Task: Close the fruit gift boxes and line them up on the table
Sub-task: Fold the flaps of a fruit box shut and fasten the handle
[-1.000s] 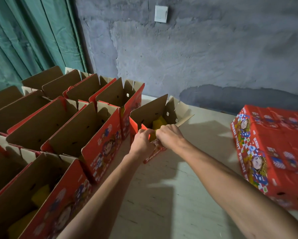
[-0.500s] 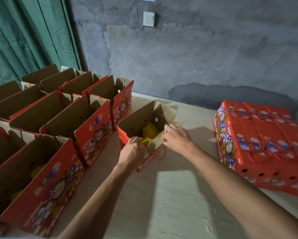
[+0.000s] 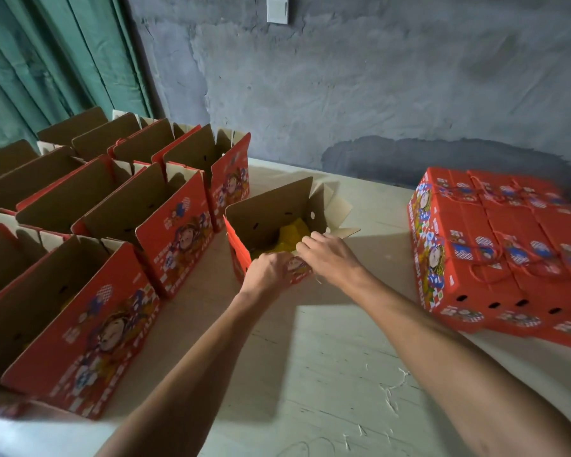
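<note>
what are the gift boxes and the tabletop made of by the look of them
Open box in hand: corrugated cardboard by the look of it, with a raw brown matte inside, a red printed outside, and flaps that fold along creases.
Closed boxes: seemingly the same board, printed all over, slightly glossy.
Table: pale and matte with faint plank-like lines and scuffs; possibly painted wood, hard to confirm.

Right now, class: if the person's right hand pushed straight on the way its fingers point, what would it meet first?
Most likely the yellow contents inside the open box. The right hand is at the near rim, fingers aimed forward-left into the opening; beyond them stands the box's brown far wall. Depth is uncertain.
</note>
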`<control>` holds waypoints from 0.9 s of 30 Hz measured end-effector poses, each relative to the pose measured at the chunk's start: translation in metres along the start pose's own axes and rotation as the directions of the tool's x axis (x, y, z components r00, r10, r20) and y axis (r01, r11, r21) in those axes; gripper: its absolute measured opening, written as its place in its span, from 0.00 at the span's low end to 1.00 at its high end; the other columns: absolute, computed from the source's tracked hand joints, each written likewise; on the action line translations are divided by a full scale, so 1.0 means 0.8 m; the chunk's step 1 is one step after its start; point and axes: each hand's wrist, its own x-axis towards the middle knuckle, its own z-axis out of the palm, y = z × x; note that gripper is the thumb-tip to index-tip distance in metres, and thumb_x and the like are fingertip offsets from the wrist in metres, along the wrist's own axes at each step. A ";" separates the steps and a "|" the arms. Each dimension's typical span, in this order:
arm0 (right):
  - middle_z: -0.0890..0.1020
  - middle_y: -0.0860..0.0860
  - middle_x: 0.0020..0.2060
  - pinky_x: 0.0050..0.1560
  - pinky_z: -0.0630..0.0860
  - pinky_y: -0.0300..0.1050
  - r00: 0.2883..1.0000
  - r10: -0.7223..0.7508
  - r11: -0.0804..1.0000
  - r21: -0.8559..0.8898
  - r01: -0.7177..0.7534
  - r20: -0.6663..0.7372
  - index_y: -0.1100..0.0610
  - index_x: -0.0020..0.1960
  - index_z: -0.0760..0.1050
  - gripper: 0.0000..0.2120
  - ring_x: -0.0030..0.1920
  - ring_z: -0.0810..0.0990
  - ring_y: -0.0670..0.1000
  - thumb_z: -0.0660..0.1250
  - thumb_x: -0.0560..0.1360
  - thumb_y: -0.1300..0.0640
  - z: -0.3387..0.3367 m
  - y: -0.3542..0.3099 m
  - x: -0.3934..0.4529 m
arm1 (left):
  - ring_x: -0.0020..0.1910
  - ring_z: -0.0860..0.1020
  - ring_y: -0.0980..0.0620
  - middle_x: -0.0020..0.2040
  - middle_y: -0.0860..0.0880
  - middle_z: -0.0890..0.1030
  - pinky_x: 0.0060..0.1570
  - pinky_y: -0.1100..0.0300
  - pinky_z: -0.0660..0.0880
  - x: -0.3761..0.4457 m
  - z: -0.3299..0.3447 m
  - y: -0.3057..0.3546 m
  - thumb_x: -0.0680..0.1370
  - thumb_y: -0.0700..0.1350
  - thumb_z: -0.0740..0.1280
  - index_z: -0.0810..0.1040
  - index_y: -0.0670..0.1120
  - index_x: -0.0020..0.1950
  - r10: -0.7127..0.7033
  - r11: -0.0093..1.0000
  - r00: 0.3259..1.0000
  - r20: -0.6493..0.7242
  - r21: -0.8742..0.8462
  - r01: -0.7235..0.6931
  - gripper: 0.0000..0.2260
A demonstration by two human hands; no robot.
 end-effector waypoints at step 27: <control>0.85 0.48 0.33 0.33 0.64 0.35 0.749 0.633 0.734 0.460 -0.500 -0.195 0.53 0.45 0.88 0.09 0.29 0.78 0.49 0.84 0.66 0.56 -0.041 -0.070 -0.340 | 0.49 0.83 0.58 0.52 0.51 0.85 0.46 0.60 0.83 -0.172 0.008 0.058 0.83 0.50 0.66 0.84 0.45 0.59 0.394 0.874 0.918 0.046 -0.328 -0.359 0.12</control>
